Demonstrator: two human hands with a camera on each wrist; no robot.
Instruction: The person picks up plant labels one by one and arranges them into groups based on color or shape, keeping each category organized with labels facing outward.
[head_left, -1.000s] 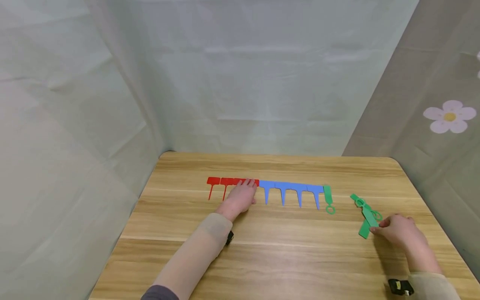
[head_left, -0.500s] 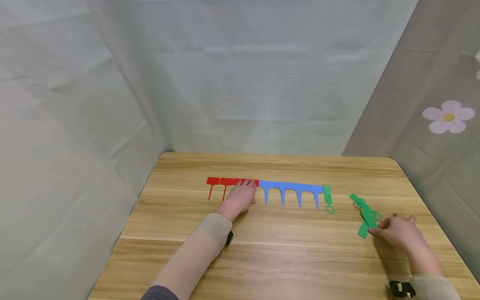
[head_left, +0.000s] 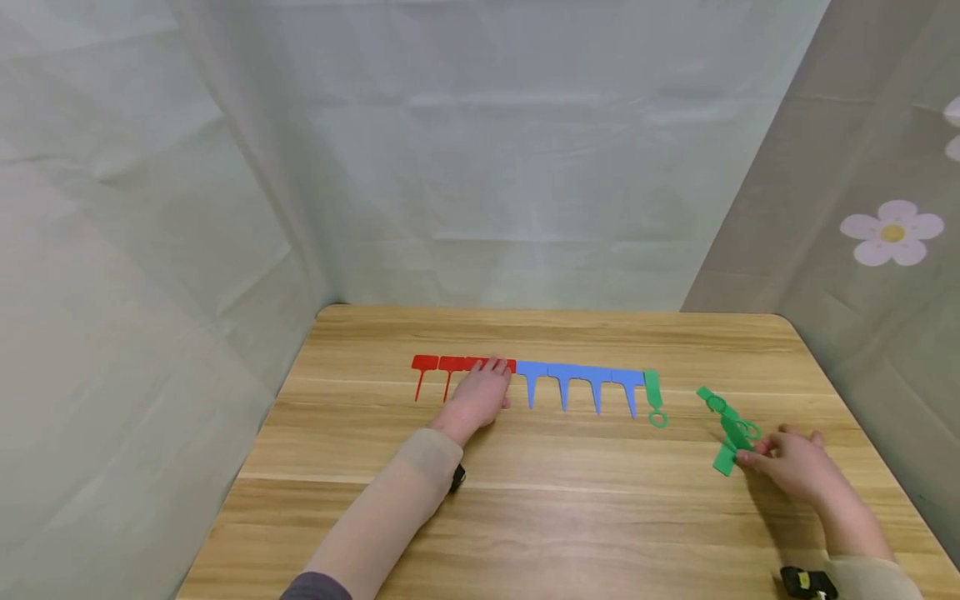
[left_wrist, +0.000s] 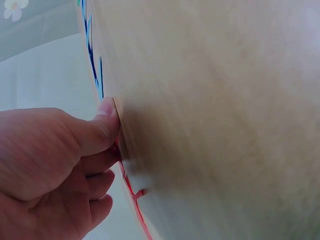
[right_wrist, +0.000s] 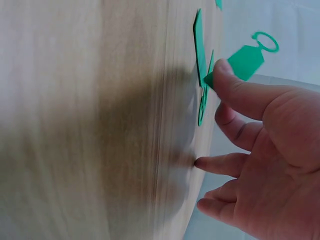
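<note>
In the head view, a row of flat plastic tags runs across the table: red T-shaped tags (head_left: 425, 362) at the left, blue T-shaped tags (head_left: 564, 372) after them, and one green ring-ended tag (head_left: 652, 389) at the right end. My left hand (head_left: 480, 394) rests on the right part of the red tags, covering some of them. To the right of the row, my right hand (head_left: 797, 467) pinches one green ring-ended tag (right_wrist: 246, 62) between thumb and index finger. That tag is tilted up, over other green tags (head_left: 725, 461) lying crossed on the table.
The wooden table (head_left: 570, 517) carries all the tags. Pale cloth (head_left: 510, 167) hangs behind it and along its sides, with a flower print (head_left: 892, 233) at the right. A black strap buckle (head_left: 808, 582) is at my right wrist.
The green tag between my right thumb and finger has tipped up from the crossed green tags, its ring end raised. My left hand stays in place on the red tags.
</note>
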